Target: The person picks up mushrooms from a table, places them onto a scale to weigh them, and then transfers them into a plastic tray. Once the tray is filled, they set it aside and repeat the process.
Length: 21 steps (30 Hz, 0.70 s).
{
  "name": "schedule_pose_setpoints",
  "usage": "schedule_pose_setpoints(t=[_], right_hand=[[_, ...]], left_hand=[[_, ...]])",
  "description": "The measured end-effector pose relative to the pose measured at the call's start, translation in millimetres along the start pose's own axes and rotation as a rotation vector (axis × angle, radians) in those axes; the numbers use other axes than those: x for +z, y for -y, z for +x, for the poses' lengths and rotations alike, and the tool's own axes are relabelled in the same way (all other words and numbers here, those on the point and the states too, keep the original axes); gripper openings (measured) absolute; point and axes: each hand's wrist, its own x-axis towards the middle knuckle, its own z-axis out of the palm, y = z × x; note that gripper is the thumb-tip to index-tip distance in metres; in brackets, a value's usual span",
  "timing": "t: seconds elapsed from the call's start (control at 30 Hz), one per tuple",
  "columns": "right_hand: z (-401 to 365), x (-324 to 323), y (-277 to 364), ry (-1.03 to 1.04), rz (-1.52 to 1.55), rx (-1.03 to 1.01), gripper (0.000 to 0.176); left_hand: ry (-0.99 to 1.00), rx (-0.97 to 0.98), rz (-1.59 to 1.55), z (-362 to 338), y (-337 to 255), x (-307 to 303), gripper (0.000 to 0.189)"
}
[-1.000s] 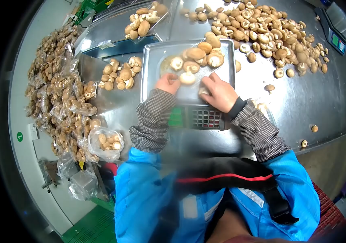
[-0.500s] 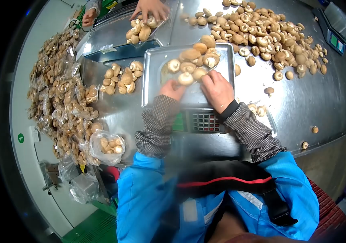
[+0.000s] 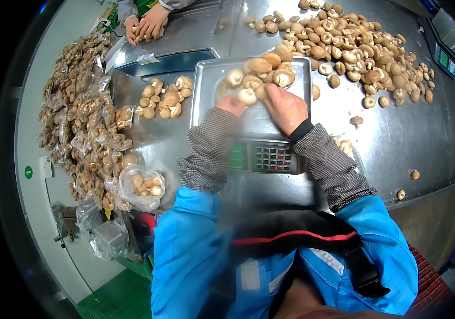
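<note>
Several shiitake mushrooms (image 3: 260, 65) lie heaped on the steel scale tray (image 3: 199, 98) in front of me. My left hand (image 3: 231, 105) is at the near left side of the heap, against a pale mushroom (image 3: 247, 96); its fingertips are hidden and blurred. From the right, my right hand (image 3: 287, 109) reaches in, its fingers closed around a mushroom (image 3: 261, 92) at the heap's near edge. Below the tray is the scale's keypad (image 3: 272, 159), between my forearms.
A big pile of loose mushrooms (image 3: 352, 50) covers the back right. Bagged mushrooms (image 3: 86, 125) are stacked at left, beside an open bag (image 3: 142, 186) and two small groups of mushrooms (image 3: 171, 98). A co-worker's hands (image 3: 150, 24) hold mushrooms beyond a metal box (image 3: 166, 59). Another scale (image 3: 443, 56) stands far right.
My hands have moved slightly closer together at the near edge of the heap. The co-worker's hands have moved left, and the mushrooms on the metal box are gone from there.
</note>
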Motion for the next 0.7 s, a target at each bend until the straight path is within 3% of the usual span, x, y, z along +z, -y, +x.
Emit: schedule_pose_setpoints(t=[0.37,0.5,0.63,0.7], right_hand=[[-6.6,5.6,-8.1,0.087,-0.072,-0.095,0.013],[-23.6,-24.3,-4.4,-0.053,0.168,-0.071,0.022],[-83.2,-79.5,-24.8,0.022,0.117,0.17,0.015],[-130.9,-92.6,-51.5,0.084,-0.095,0.309,0.014]], left_hand=[[0.169,0.013,-0.062,1.7,16.7,-11.8,0.031],[0.13,0.047,-0.125,3.1,35.9,-10.9,0.03],[0.163,-0.005,-0.148,-20.1,39.0,-19.3,0.048],[0.094,0.03,-0.217,-43.7,33.6,-22.8,0.044]])
